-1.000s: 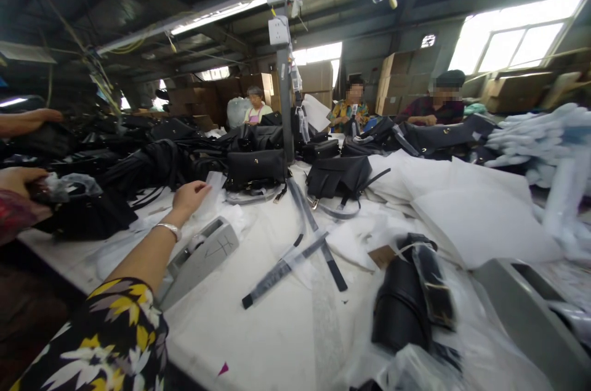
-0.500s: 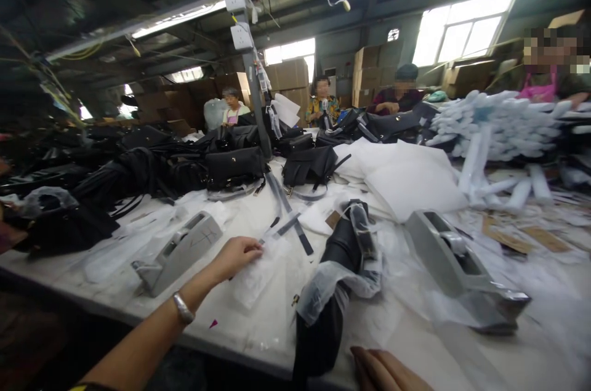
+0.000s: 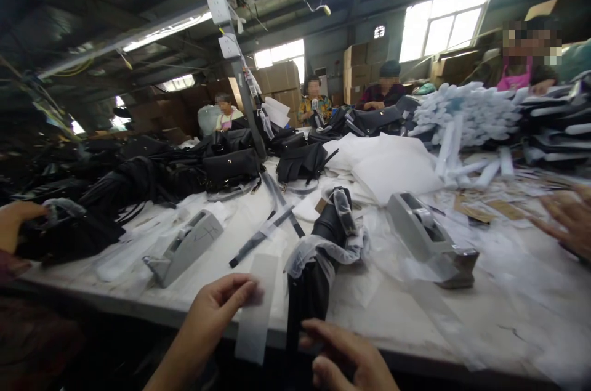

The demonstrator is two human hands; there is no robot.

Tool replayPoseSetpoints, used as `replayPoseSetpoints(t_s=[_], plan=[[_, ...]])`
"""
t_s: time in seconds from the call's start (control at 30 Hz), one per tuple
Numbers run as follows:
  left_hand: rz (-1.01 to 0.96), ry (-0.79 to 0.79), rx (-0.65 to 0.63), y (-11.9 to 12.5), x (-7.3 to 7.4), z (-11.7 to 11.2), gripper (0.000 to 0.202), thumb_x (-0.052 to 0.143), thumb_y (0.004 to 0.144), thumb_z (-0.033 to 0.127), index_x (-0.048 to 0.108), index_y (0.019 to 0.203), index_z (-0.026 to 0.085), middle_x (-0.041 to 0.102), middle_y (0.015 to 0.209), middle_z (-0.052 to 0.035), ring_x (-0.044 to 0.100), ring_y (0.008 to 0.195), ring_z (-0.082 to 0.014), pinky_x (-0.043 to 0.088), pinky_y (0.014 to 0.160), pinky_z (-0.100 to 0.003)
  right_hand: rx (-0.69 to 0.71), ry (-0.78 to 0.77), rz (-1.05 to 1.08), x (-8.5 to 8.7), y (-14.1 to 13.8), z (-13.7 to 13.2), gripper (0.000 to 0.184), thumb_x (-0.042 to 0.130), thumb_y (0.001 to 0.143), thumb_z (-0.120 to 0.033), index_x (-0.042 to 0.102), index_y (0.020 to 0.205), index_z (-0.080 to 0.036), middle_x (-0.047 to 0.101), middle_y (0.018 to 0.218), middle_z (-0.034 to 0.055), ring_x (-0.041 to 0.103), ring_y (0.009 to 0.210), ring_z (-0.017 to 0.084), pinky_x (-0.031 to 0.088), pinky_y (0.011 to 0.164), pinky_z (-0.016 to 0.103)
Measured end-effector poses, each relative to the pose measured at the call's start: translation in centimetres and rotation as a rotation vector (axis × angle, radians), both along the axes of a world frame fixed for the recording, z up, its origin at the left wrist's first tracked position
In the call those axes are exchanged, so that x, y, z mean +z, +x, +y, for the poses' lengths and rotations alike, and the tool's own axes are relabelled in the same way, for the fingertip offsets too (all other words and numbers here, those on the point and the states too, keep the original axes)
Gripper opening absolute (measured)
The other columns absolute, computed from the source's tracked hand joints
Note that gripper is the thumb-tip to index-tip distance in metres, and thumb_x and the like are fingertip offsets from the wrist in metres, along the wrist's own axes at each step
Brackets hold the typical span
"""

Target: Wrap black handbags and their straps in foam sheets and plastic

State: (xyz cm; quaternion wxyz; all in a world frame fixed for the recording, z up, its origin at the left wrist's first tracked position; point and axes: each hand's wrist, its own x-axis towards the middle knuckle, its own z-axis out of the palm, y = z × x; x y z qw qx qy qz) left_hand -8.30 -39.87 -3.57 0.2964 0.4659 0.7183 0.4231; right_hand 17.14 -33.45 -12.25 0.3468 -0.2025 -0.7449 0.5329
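Black bag [image 3: 310, 286] lies lengthwise, far end pointing away and slightly right

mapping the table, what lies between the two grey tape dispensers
In the head view, crossed dark straps and a black bag with translucent wrapping lie between the left dispenser and the right dispenser.

Black bag [image 3: 308, 292] lower centre, wrap [image 3: 305, 249] on it cloudy white, strip [image 3: 255, 326] to its left milky translucent, table [image 3: 369, 323] off-white. Tape dispenser [image 3: 196, 249] left of centre grey with dark scrawled lines, second dispenser [image 3: 455, 265] right of centre plain grey, sheets [image 3: 397, 163] above it white, tubes [image 3: 471, 111] at right pale bluish white. Bag pile [image 3: 143, 185] at left black, cartons [image 3: 279, 83] upper centre brown, apron [image 3: 514, 78] upper right bright pink.
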Motion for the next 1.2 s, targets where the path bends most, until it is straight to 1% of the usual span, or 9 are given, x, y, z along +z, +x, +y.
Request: replayPoseSetpoints(t_s=[0.1,0.23,0.37,0.47,0.6,0.73,0.9,1.03,1.2], plan=[[-0.079,-0.015,-0.033,2.7,-1.6,-3.2,0.038,0.067,0.081,0.055,0.077,0.092,0.020,0.077,0.091,-0.0060,0.071,0.088,-0.0243,0.056,0.079,-0.026,0.016,-0.033,0.000,1.1,-1.5,-1.0,0.047,0.070,0.083,-0.043,0.067,0.125,-0.022,0.075,0.104,0.0091,0.071,0.074,0.019,0.057,0.071,0.026],[-0.153,0.006,-0.091,4.8,-5.3,-5.5,0.032,0.068,0.083,0.049,0.078,0.099,0.023,0.077,0.103,-0.0066,0.071,0.098,-0.0254,0.056,0.087,-0.027,-0.046,-0.096,-0.012,1.0,-2.8,-2.6,0.017,0.066,0.084,-0.028,0.076,0.095,-0.020,0.075,0.084,0.0048,0.069,0.076,0.019,0.053,0.070,0.023],[-0.205,0.068,0.027,6.0,-8.0,-6.4,0.034,0.075,0.076,0.050,0.079,0.097,0.024,0.077,0.103,-0.0067,0.072,0.096,-0.0262,0.057,0.085,-0.027,-0.032,-0.049,-0.109,-0.4,-2.8,-3.9,0.008,0.069,0.081,-0.022,0.075,0.079,-0.018,0.072,0.072,0.0025,0.065,0.065,0.016,0.049,0.061,0.021],[-0.214,0.073,0.105,6.7,-8.2,-6.7,0.033,0.075,0.075,0.052,0.080,0.086,0.021,0.078,0.090,-0.0073,0.073,0.087,-0.0253,0.058,0.081,-0.028,-0.025,-0.032,-0.123,-1.3,-1.7,-3.7,0.010,0.068,0.085,-0.026,0.076,0.089,-0.021,0.076,0.083,0.0028,0.070,0.075,0.019,0.052,0.069,0.022],[-0.282,0.076,0.173,6.8,-7.7,-6.5,0.035,0.076,0.074,0.052,0.078,0.082,0.018,0.077,0.084,-0.0082,0.072,0.081,-0.0239,0.057,0.076,-0.028,-0.282,0.008,-0.137,-2.0,-1.0,-1.8,0.022,0.062,0.091,-0.036,0.075,0.102,-0.022,0.077,0.098,0.0067,0.072,0.088,0.023,0.055,0.079,0.028],[-0.289,0.084,0.228,6.6,-7.8,-6.8,0.029,0.080,0.069,0.045,0.076,0.078,0.017,0.077,0.080,-0.0068,0.071,0.078,-0.0220,0.056,0.074,-0.026,-0.230,0.080,-0.157,-1.7,-2.4,-0.8,0.019,0.062,0.092,-0.032,0.077,0.099,-0.022,0.076,0.100,0.0064,0.071,0.094,0.023,0.054,0.085,0.031],[-0.253,0.040,0.204,6.1,-8.4,-7.8,0.025,0.079,0.069,0.040,0.077,0.080,0.018,0.077,0.082,-0.0062,0.073,0.081,-0.0230,0.057,0.076,-0.026,-0.224,0.077,-0.158,-0.7,-4.0,-1.2,0.018,0.064,0.091,-0.032,0.076,0.086,-0.019,0.075,0.086,0.0051,0.069,0.079,0.020,0.051,0.074,0.028],[-0.235,-0.014,0.258,5.8,-9.4,-8.6,0.031,0.079,0.067,0.039,0.077,0.091,0.019,0.079,0.091,-0.0065,0.074,0.089,-0.0257,0.058,0.081,-0.030,-0.234,0.062,-0.138,0.0,-4.0,-2.0,0.026,0.063,0.091,-0.036,0.072,0.074,-0.018,0.068,0.070,0.0023,0.063,0.065,0.017,0.045,0.062,0.025],[-0.249,-0.058,0.230,5.9,-10.1,-9.2,0.033,0.076,0.068,0.036,0.077,0.098,0.019,0.079,0.094,-0.0069,0.074,0.090,-0.0264,0.058,0.084,-0.033,-0.262,0.060,-0.075,0.4,-4.1,-3.0,0.028,0.063,0.091,-0.036,0.070,0.071,-0.017,0.063,0.065,0.0006,0.057,0.058,0.013,0.041,0.056,0.024]])
